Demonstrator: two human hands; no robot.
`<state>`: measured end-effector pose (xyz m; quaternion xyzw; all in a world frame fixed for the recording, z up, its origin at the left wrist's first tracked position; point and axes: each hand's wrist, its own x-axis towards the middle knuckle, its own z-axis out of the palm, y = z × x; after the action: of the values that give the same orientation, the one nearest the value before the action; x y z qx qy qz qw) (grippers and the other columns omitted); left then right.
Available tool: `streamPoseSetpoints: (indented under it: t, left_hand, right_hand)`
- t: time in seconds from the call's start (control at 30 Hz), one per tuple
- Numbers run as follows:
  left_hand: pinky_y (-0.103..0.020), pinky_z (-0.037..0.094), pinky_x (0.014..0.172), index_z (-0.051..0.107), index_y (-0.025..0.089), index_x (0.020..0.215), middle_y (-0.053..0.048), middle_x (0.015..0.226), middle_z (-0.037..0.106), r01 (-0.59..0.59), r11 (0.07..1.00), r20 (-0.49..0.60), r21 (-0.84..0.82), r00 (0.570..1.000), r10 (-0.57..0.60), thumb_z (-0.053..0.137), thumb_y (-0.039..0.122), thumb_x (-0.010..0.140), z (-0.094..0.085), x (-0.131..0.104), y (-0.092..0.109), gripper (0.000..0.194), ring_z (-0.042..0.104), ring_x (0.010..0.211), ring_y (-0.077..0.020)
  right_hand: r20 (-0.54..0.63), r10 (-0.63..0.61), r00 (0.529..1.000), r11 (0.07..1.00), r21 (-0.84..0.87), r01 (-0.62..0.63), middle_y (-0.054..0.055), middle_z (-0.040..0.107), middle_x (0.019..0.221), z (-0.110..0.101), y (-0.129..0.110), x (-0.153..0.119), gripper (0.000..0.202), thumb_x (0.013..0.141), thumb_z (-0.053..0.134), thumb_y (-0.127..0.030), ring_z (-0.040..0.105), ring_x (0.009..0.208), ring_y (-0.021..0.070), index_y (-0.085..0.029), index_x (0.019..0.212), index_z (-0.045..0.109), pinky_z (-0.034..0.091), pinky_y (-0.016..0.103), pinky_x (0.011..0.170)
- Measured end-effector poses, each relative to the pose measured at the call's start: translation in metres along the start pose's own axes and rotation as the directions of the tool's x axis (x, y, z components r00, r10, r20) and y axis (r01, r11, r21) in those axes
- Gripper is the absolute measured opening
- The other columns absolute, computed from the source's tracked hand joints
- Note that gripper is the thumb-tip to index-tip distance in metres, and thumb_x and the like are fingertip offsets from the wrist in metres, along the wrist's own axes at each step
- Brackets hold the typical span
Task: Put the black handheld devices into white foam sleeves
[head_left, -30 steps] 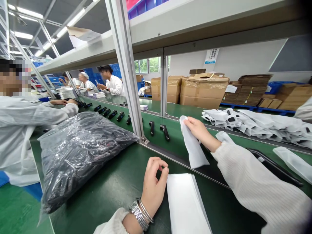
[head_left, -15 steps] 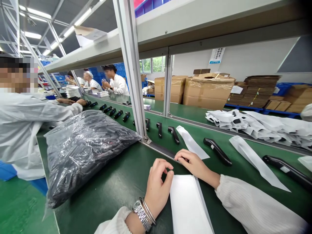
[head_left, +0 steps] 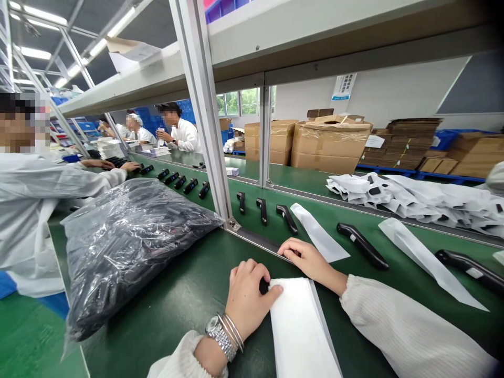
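At lower left of the frame lies a bulky bag (head_left: pixel 134 247); at lower centre the left hand (head_left: pixel 246 299), thumb and fingers apart, touches the stack (head_left: pixel 301 325) by its top corner, seemingly to steady it. Just beside it the right hand (head_left: pixel 311 262) curls at the edge, its grip impossible to tell; at right, sleeves (head_left: pixel 318 231) and handles (head_left: pixel 362 245) alternate, probably for pairing.

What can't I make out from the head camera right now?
Head view, all of these:
- White sleeve stack: near end cut off by the bottom edge.
- Rightmost black device: one end beyond the right edge.
- Plastic bag: glare and creases blur its contents.
- Right hand: fingertips hidden by its own curl.
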<state>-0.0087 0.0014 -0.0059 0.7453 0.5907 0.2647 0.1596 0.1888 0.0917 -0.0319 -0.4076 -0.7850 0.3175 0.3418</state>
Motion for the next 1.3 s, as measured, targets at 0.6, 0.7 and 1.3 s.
streamPoseSetpoints:
  t: [0.6,0.7,1.3]
  left_hand:
    - [-0.042,0.036,0.087,0.057,0.021,0.082,-0.002,0.087,0.054,-0.148,0.979,0.018,0.141,0.989,0.147,0.049,0.019,0.092,0.004,-0.002,0.008,0.013,0.048,0.087,-0.0212]
    - [-0.042,0.037,0.089,0.056,0.021,0.084,-0.002,0.089,0.054,-0.174,0.975,0.024,0.140,0.985,0.173,0.057,0.019,0.087,0.006,-0.002,0.008,0.004,0.048,0.088,-0.0214]
    - [-0.039,0.034,0.096,0.051,0.020,0.079,0.002,0.082,0.056,-0.268,0.961,-0.046,-0.070,0.963,0.265,0.047,0.015,0.093,0.004,-0.005,0.009,0.016,0.050,0.083,-0.0163]
  right_hand:
    - [-0.271,0.403,0.874,0.884,-0.131,-0.448,0.018,0.051,0.121,0.012,0.025,0.149,0.050,0.076,0.063,-0.017,0.057,0.108,0.0363,-0.018,0.124,0.049,0.039,0.052,0.093]
    - [-0.228,0.446,0.865,0.889,-0.001,-0.459,0.013,0.059,0.104,0.006,0.030,0.138,0.053,0.078,0.058,-0.016,0.062,0.098,0.0301,-0.017,0.129,0.044,0.044,0.047,0.089]
    - [-0.194,0.237,0.952,0.715,0.699,-0.035,0.003,0.051,0.119,-0.015,-0.034,-0.013,0.089,0.071,0.078,-0.028,0.065,0.080,0.0146,-0.041,0.140,0.022,0.055,0.037,0.079]
